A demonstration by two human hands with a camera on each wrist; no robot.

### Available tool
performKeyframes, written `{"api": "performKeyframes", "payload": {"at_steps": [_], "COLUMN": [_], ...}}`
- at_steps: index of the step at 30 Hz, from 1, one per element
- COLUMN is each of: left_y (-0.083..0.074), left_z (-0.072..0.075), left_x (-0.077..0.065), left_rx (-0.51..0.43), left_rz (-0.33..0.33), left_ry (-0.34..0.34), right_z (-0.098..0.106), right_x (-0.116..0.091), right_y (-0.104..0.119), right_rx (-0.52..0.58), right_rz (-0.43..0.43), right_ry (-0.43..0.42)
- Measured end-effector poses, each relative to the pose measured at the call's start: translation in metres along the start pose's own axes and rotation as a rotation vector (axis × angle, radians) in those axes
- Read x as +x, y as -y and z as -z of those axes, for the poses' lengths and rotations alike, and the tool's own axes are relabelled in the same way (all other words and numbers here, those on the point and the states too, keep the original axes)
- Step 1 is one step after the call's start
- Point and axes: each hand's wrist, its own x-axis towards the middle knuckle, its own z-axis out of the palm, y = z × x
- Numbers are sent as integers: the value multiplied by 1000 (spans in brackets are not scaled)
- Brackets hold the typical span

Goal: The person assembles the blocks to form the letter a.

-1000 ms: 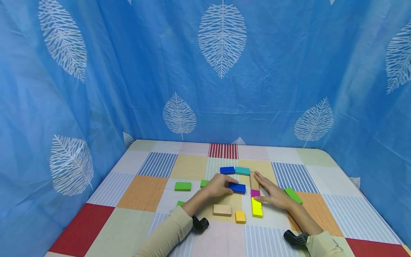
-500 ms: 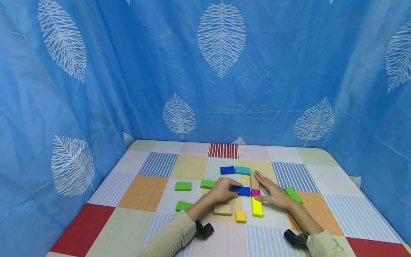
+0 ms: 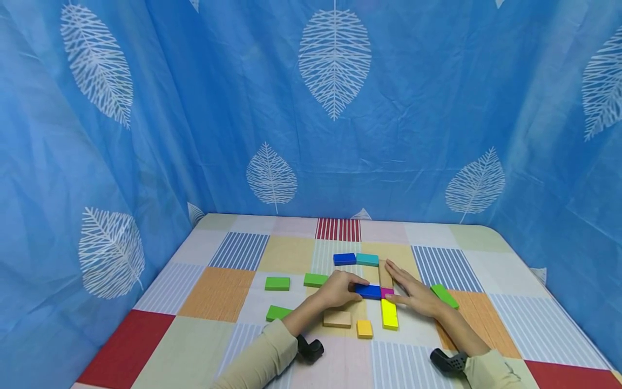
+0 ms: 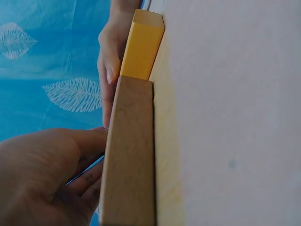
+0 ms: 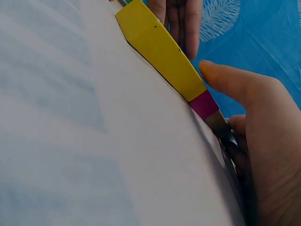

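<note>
My left hand [image 3: 338,289] pinches a dark blue block [image 3: 369,292] between thumb and fingers. That block's right end meets a small magenta block [image 3: 386,293]. Above the magenta piece stands a plain wooden block [image 3: 385,274], and below it a yellow block [image 3: 389,314], all in one column. My right hand [image 3: 417,294] lies along the column's right side, fingers fairly straight, fingertips at the wooden block and thumb by the magenta and yellow ones. In the right wrist view the thumb is beside the yellow block [image 5: 164,52]. The left wrist view hides the blue block behind a wooden block [image 4: 129,150].
A second blue block [image 3: 344,259] and a teal block [image 3: 367,260] lie end to end at the column's top. Near my left arm are green blocks [image 3: 277,283], a wooden block [image 3: 337,319] and an orange block [image 3: 364,329]. Another green block [image 3: 444,296] lies right.
My left hand has moved the blue block rightward, from a gap left of the column until it meets the magenta block. The right hand has stayed in place.
</note>
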Motion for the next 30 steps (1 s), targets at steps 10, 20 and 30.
{"api": "performKeyframes", "payload": {"at_steps": [10,20,30], "left_y": [1,2,11], "left_z": [-2,2,19], "left_x": [0,-2,-8], "left_rx": [13,-25,-195], "left_rz": [-5,-17,14], "left_ry": [17,-3,-114], "right_z": [-1,-3,-3], "right_x": [-1,0,1], "right_y": [-1,-5,-5], "right_rx": [-8,-28,-19], "right_rz": [7,24,44], "right_ry": [-10,-15,-22]}}
